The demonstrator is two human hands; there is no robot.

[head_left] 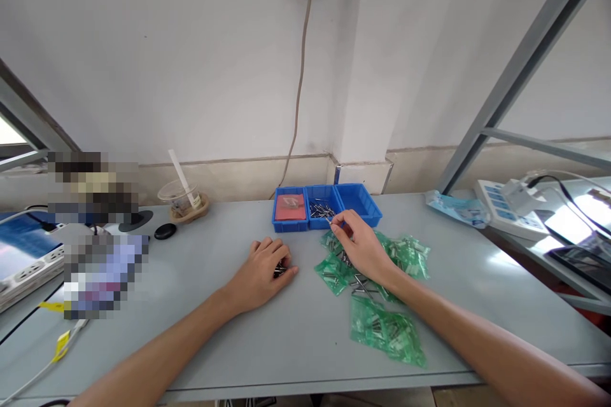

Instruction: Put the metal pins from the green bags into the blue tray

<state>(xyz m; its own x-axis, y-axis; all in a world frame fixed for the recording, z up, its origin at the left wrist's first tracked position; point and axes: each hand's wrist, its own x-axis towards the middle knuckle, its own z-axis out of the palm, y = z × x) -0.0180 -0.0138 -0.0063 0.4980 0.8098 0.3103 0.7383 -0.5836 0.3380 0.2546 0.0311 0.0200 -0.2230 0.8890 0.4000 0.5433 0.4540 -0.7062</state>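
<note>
My left hand (265, 273) rests on the table with its fingers curled round several small dark metal pins (280, 269). Just in front of the blue bins, my right hand (356, 241) pinches a thin metal pin (328, 221) between thumb and forefinger. More metal pins (321, 208) lie in the middle blue bin (312, 225). Beneath and around my right hand are green plastic bags (410, 254) with metal pieces inside, and loose metal pins (363, 286) lie beside them. Another green bag (389, 331) sits nearer the table's front edge.
The left blue bin (290, 227) holds a reddish packet; the right blue bin (358, 200) stands beside the middle one. A plastic cup (179, 197) and a black round lid-like object (165, 231) are to the left. A power strip (506, 210) and blue packet (457, 208) lie right.
</note>
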